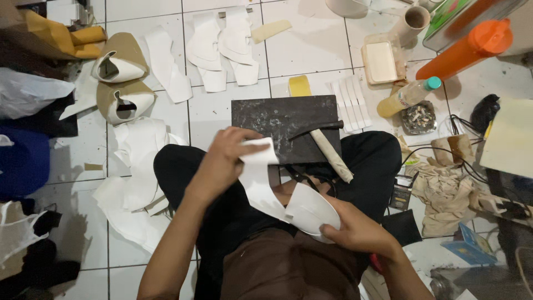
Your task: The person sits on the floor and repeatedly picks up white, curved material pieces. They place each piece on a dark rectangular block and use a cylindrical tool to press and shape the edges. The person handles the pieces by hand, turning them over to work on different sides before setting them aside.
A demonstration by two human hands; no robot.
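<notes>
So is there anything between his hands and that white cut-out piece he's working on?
Nothing visible: the left hand pinches the upper end of the white piece and the right hand grips its lower curved end, both touching it directly above the lap.

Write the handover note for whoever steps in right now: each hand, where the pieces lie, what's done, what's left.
Left hand: gripping the upper end of a curved white cut piece, over the near edge of the dark work slab.
Right hand: holding the piece's lower, rounded end above the lap.
Hammer lies on the slab, untouched; scissors rest on the lap.
Done, as it looks: two tan-and-white shaped uppers lie on the floor, top left.
Left, apparently: white cut pieces laid out beyond the slab and a loose white stack beside the left knee.
</notes>
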